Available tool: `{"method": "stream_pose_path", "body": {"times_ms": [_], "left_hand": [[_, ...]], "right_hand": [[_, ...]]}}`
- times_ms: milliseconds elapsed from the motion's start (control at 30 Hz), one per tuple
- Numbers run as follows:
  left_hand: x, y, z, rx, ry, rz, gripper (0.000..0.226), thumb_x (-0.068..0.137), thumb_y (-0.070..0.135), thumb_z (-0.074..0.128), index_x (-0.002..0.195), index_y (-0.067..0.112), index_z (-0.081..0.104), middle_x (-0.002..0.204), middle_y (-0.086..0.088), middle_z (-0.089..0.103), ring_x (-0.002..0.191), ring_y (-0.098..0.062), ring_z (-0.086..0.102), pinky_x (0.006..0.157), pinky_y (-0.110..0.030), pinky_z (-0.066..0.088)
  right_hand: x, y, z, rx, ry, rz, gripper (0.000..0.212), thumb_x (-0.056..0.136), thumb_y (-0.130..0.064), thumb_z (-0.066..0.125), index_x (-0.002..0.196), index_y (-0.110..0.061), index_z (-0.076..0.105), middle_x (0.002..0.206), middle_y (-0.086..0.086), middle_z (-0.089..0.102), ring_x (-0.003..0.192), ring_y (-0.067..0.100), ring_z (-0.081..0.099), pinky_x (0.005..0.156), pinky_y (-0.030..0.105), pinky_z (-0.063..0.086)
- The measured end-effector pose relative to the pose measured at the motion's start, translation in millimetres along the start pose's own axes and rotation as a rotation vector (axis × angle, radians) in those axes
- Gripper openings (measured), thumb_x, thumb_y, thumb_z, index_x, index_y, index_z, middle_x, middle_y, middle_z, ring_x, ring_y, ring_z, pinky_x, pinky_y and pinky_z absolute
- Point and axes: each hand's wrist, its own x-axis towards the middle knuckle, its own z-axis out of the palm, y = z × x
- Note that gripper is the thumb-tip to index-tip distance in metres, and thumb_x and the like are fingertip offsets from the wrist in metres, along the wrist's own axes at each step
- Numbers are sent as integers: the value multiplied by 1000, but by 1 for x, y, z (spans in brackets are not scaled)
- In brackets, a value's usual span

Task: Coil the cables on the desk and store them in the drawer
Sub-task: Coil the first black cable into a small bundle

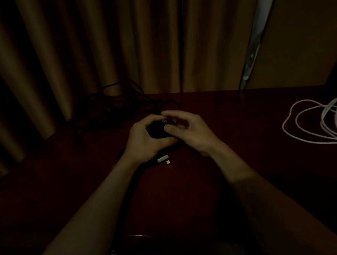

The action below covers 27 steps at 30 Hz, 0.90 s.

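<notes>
The scene is very dim. My left hand (144,138) and my right hand (187,130) meet over the middle of the dark red desk (234,172), both curled round a small bundle of black cable (157,131). My right thumb and fingers pinch the cable near a small shiny end (164,121). A silver and gold connector (164,159) pokes out below my left hand. A loose tangle of black cable (119,104) lies at the desk's back left. A white cable (317,121) lies in loose loops at the right edge.
Brown curtains (120,42) hang right behind the desk. A pale wall panel (299,38) stands at the back right. The desk's front edge (138,236) shows faintly at the bottom, with something dim below it that I cannot make out.
</notes>
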Motion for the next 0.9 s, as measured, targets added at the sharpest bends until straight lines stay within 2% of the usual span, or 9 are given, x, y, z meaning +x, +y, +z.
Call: {"method": "stream_pose_path", "body": {"times_ms": [167, 233, 400, 533, 633, 733, 800, 867, 900], "left_hand": [[0, 2, 3, 39, 9, -5, 51, 72, 21, 95, 118, 23, 73, 108, 11, 75, 101, 0, 70, 84, -13, 54], [2, 2, 4, 75, 8, -2, 53, 72, 25, 94, 120, 26, 72, 107, 13, 75, 99, 1, 70, 83, -14, 54], [5, -2, 5, 128, 14, -14, 55, 73, 31, 93, 124, 26, 71, 108, 12, 74, 99, -2, 70, 84, -26, 59], [4, -4, 1, 154, 5, -11, 56, 72, 40, 90, 123, 27, 70, 108, 14, 74, 100, -1, 69, 87, -30, 58], [3, -4, 4, 217, -35, 5, 64, 69, 56, 84, 125, 31, 66, 109, 16, 72, 103, -2, 68, 89, -38, 58], [4, -7, 6, 331, -80, 39, 71, 69, 62, 83, 131, 37, 59, 115, 15, 67, 105, -4, 63, 88, -42, 56], [6, -12, 2, 367, -101, 12, 82, 66, 59, 85, 139, 41, 52, 124, 12, 61, 111, -4, 56, 92, -36, 53], [8, -14, -1, 360, -119, -22, 94, 62, 52, 85, 145, 34, 46, 130, 7, 55, 117, -7, 54, 92, -32, 52], [9, -15, -2, 360, -123, -30, 96, 60, 47, 84, 145, 28, 44, 132, 4, 52, 118, -10, 53, 91, -30, 52]], "right_hand": [[2, 4, 6, -187, 185, -92, 23, 93, -16, 76, 113, -25, 78, 114, 0, 63, 107, 6, 62, 92, 11, 48], [3, 5, 6, -202, 217, -111, 21, 92, -14, 77, 110, -23, 79, 113, -3, 61, 107, 4, 61, 90, 10, 48], [3, 1, 6, -154, 236, -183, 17, 92, -8, 75, 108, -11, 79, 106, -3, 69, 101, 6, 69, 84, 18, 55], [2, -2, 11, -162, 210, -214, 17, 90, -8, 77, 105, -15, 79, 104, -10, 68, 101, 7, 68, 86, 28, 59], [3, 1, 10, -190, 196, -189, 19, 90, -7, 77, 104, -20, 79, 103, -12, 67, 100, 5, 67, 83, 24, 57], [5, 4, 6, -172, 174, -141, 24, 90, -4, 77, 109, -18, 78, 108, -3, 67, 97, 7, 67, 75, 14, 52], [5, 5, 3, -113, 114, -101, 31, 88, -7, 79, 115, -21, 76, 116, 2, 65, 101, 9, 67, 81, 17, 54], [5, 6, 2, -105, 46, -62, 39, 84, -11, 84, 119, -24, 72, 123, 3, 63, 112, 9, 65, 95, 26, 55], [4, 7, 2, -112, 22, -42, 42, 82, -9, 85, 120, -20, 69, 123, 4, 63, 112, 5, 63, 95, 24, 54]]}}
